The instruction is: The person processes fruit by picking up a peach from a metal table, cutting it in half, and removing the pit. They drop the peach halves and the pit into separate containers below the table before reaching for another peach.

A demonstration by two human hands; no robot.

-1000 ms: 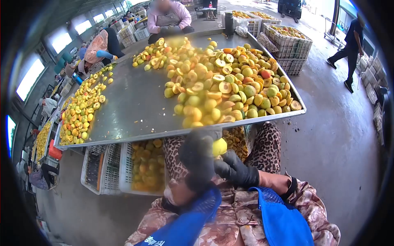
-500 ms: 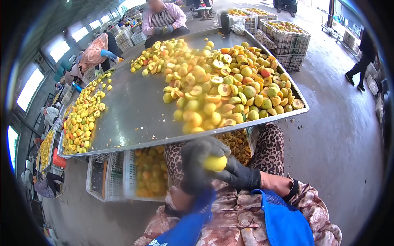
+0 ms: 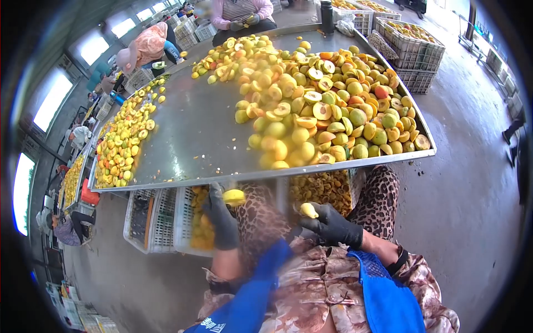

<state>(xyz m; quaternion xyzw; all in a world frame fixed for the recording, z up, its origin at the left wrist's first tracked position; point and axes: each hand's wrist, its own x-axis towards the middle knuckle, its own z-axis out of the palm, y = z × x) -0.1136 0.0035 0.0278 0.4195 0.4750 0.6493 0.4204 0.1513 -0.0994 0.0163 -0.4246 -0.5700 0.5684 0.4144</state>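
Note:
My left hand [image 3: 222, 222], in a dark glove, is raised by the near edge of the metal table. At its fingertips it holds a yellow fruit half [image 3: 234, 197]. Over my lap, my right hand [image 3: 337, 227], gloved too, pinches a small pale yellow piece [image 3: 308, 210] whose kind I cannot tell. The two hands are apart. Beyond them, a big heap of halved yellow-green stone fruit [image 3: 344, 111] covers the right part of the metal table [image 3: 194, 127].
White plastic crates [image 3: 164, 222] stand under the table's near edge, one holding yellow fruit [image 3: 202, 222]. Cut pieces [image 3: 322, 191] fill a container between my knees. More fruit halves [image 3: 119, 150] lie along the table's left side. Across it sits a person [image 3: 244, 16]; stacked crates [image 3: 413, 55] stand right.
My hands were together around a yellow fruit and have moved apart. The left went left with a fruit half; the right keeps a small pale piece. The view has shifted slightly.

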